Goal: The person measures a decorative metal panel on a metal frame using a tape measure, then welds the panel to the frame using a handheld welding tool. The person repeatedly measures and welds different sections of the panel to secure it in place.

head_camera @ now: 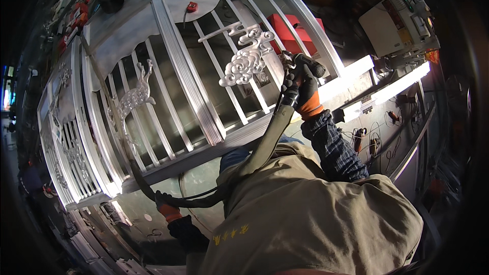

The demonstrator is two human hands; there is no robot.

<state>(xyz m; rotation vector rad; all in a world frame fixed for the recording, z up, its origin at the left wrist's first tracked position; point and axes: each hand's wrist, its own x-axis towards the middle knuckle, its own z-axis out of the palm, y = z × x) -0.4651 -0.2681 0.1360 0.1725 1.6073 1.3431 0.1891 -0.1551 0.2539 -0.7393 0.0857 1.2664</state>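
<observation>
My right hand (305, 88), in a black and orange glove, grips a welding torch (292, 91) whose thick sleeved cable (263, 149) runs down past my body. The torch head is beside the right end of a cast metal cloud ornament (244, 59), which lies across the bars of a silver metal railing panel (198, 95). My left hand (167, 206), gloved alike, is closed around the same cable's sleeve, below the panel's lower edge. A deer-shaped metal ornament (135, 93) sits on the bars to the left. Fine contact at the torch's tip is too dark to tell.
A small red tape measure (192, 7) lies on the upper sheet of the panel. Under the bars stands a red case (292, 34). To the right are a white machine housing (382, 28), a bright lamp tube (401, 82) and corded tools (359, 139). Metal profiles (86, 246) lie at lower left.
</observation>
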